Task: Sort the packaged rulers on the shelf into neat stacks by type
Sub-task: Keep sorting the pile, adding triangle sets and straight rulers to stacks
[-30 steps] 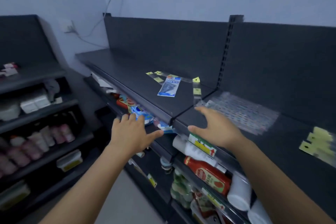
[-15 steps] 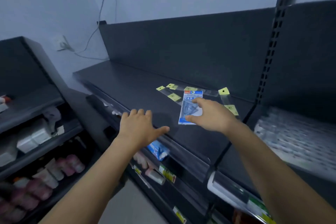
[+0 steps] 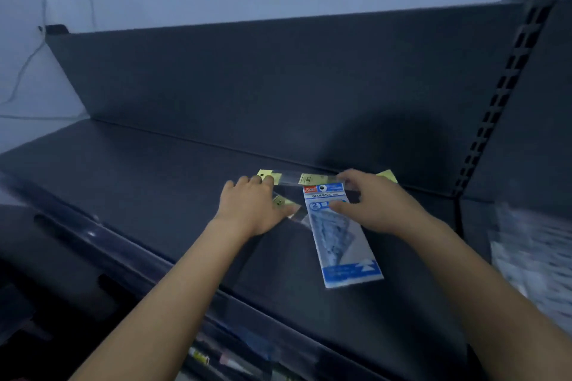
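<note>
A blue-and-white geometry set pack [image 3: 343, 244] lies flat on the dark top shelf [image 3: 139, 182], its long side pointing toward me. My right hand [image 3: 374, 207] holds its top end, thumb on the printed face and fingers curled over the upper right corner. Clear ruler packs with yellow header tags lie behind and to the left: one [image 3: 266, 175] under my left fingertips, another [image 3: 283, 202] by my left thumb, and a third [image 3: 314, 178] at the back. A further yellow tag [image 3: 387, 176] shows behind my right hand. My left hand [image 3: 252, 210] lies flat on the clear packs.
The shelf's upright back panel [image 3: 278, 86] rises just behind the packs. A slotted post [image 3: 507, 86] separates this bay from the right one, where blurred clear packages [image 3: 532, 257] lie. The shelf's front rail [image 3: 185, 269] runs below my forearms, with goods on lower shelves.
My left hand moved from the shelf's front edge onto the clear ruler packs. My right hand took hold of the blue pack's top end, and the pack now lies nearer the front. The view moved closer.
</note>
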A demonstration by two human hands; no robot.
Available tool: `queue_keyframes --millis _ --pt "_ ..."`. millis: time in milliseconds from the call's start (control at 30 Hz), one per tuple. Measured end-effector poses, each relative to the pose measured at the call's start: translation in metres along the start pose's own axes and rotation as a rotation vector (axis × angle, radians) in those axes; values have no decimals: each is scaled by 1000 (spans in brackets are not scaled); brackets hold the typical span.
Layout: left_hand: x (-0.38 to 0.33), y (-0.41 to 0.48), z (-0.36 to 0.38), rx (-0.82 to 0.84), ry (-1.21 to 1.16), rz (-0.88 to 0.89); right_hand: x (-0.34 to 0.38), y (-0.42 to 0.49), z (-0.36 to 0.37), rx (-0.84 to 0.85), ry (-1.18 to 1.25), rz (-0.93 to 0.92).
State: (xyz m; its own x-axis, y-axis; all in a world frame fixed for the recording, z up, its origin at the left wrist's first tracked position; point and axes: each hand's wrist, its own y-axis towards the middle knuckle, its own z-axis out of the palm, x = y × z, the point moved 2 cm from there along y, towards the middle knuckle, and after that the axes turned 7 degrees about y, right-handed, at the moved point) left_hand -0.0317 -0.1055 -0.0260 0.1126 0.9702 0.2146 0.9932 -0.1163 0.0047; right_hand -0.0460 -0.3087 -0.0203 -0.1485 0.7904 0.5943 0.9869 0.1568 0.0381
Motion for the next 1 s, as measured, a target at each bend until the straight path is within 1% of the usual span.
queue_keyframes --millis 100,233,333,433,533,600,667,767,833,933,1000 --pt "6 42 9 -7 -2 129 2 11 3 -78 -35 112" --pt "3 91 13 -32 23 362 3 23 12 -168 -39 310" --pt "0 114 20 -31 -44 540 7 32 19 -260 -30 404" --pt "0 124 29 -42 -161 636 8 35 27 -308 27 486" --pt "2 130 34 -106 -227 677 2 35 38 -295 164 480" --pt "4 133 35 -91 -271 680 -2 32 42 -290 211 449" --pt "7 137 35 -86 -294 668 -4 33 43 -254 172 388" --pt "13 142 33 -66 -340 651 -2 37 42 -122 22 330" --pt "16 146 34 -29 -379 642 0 38 40 -90 25 314" --pt "20 152 35 41 -471 627 3 31 36 -93 133 371" --pt "23 154 34 93 -580 621 3 23 34 -45 17 453"
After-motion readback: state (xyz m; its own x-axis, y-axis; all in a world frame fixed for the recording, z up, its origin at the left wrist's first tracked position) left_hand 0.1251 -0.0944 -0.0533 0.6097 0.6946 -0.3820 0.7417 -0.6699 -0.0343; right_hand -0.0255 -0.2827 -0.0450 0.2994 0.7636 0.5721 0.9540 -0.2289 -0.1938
